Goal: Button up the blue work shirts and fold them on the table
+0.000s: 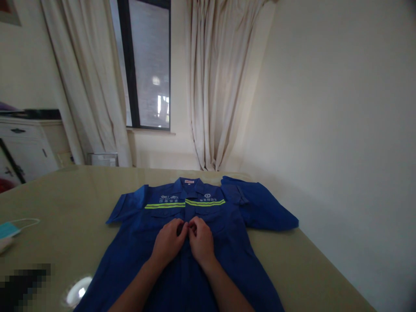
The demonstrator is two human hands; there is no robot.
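Observation:
A blue short-sleeved work shirt [227, 242] lies face up on the table, its collar pointing away from me. Yellow-green reflective strips and white lettering cross its chest. My left hand [170, 238] and my right hand [200, 240] meet at the front placket, just below the strips. Both are closed, with fingertips pinching the placket's cloth at the middle. Any button between the fingers is hidden. Beside the shirt's right sleeve lies another piece of folded blue cloth [269, 208].
The pale greenish table [74, 203] runs up to a wall on the right. On its left lie a light-blue face mask [9, 230] and a pixelated dark object [24, 284]. Curtains [221, 78] and a window [151, 65] stand beyond, with a white cabinet [29, 143] at far left.

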